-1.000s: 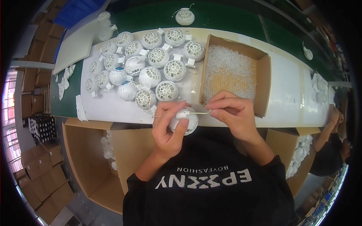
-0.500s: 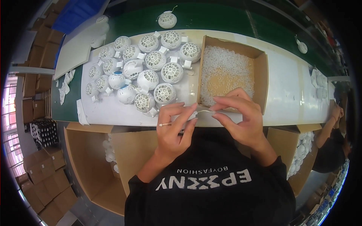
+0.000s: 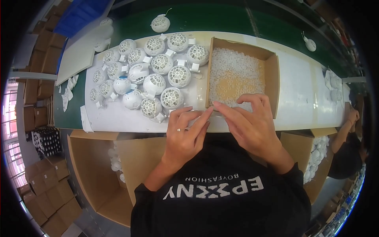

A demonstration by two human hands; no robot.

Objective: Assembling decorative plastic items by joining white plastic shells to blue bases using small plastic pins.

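Observation:
My left hand (image 3: 184, 132) is closed over a thin cable, and its small white connector (image 3: 179, 130) sticks out between the fingers. The fingertips of my right hand (image 3: 248, 122) meet those of the left at the near left corner of a cardboard box (image 3: 272, 85). Its thumb and forefinger are pressed together; whatever they pinch is hidden. Inside the box lie many small translucent plastic rings (image 3: 237, 67). Left of the box, several round white housings with openwork fronts (image 3: 179, 76) stand close together on the white worktop (image 3: 300, 91).
A green conveyor belt (image 3: 209, 17) runs behind the worktop, carrying a white housing (image 3: 160, 24) and another at right (image 3: 310, 44). Open cartons (image 3: 98, 170) with white parts stand below the front edge on both sides. Another person's arm (image 3: 344, 130) shows at far right.
My right hand has moved left until its fingertips meet the left ones, and the cable stretch between them is now hidden. Housings on the belt have shifted left.

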